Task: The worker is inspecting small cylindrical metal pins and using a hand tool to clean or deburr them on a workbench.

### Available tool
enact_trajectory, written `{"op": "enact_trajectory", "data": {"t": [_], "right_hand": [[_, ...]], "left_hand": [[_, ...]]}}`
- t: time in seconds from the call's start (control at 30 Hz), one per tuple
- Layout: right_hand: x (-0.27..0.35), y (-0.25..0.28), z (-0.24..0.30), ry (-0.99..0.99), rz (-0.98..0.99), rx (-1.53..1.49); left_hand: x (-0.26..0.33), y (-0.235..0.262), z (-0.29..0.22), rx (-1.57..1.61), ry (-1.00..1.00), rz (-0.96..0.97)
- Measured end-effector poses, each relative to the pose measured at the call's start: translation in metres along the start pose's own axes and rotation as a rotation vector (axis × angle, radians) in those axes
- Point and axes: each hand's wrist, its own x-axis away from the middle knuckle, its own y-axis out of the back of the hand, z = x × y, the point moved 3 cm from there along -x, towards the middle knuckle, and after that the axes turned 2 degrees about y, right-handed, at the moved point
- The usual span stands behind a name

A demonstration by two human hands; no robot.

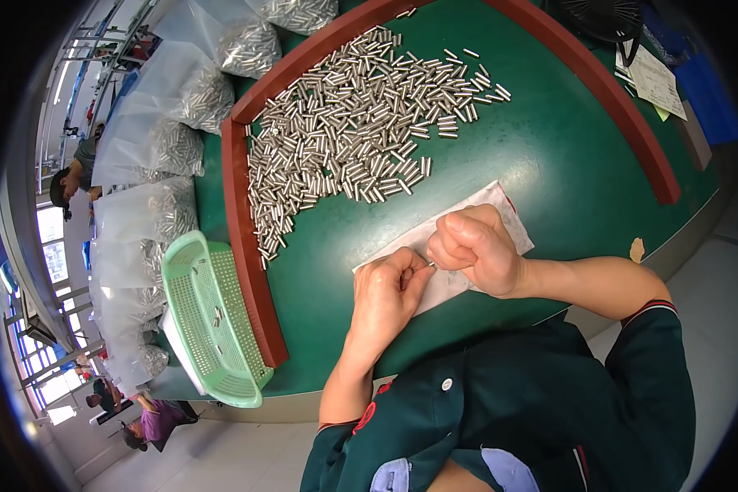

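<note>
My left hand is closed in a pinch, thumb against fingers. A small shiny metal pin shows as a tip at its fingertips, right beside my other hand. My right hand is curled into a fist close against it; what lies inside is hidden by the fingers. Both hands are over a whitish cloth spread on the green table. Beyond them lies a broad heap of short silvery metal pins, loose on the tabletop.
Reddish-brown strips frame the heap at left, back and right. At left stands a light green perforated basket with a few pins in it. Clear bags of pins line the left side. Papers lie at the far right; people are in the background.
</note>
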Motion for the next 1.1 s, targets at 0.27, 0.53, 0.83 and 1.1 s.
{"op": "enact_trajectory", "data": {"t": [0.27, 0.53, 0.83, 1.1], "right_hand": [[0.002, -0.004, 0.0, 0.034, 0.039, 0.086], [-0.001, -0.005, 0.001, 0.035, -0.014, 0.123], [0.001, 0.001, -0.005, -0.005, 0.033, -0.03], [-0.005, 0.001, -0.003, -0.02, 0.019, -0.047]], "left_hand": [[-0.003, -0.001, 0.001, -0.005, 0.004, 0.006], [-0.001, 0.003, -0.004, 0.014, 0.005, 0.004], [-0.007, 0.011, 0.034, 1.515, 0.225, 0.296], [-0.015, 0.022, 0.031, 1.483, 0.354, 0.074]]}}
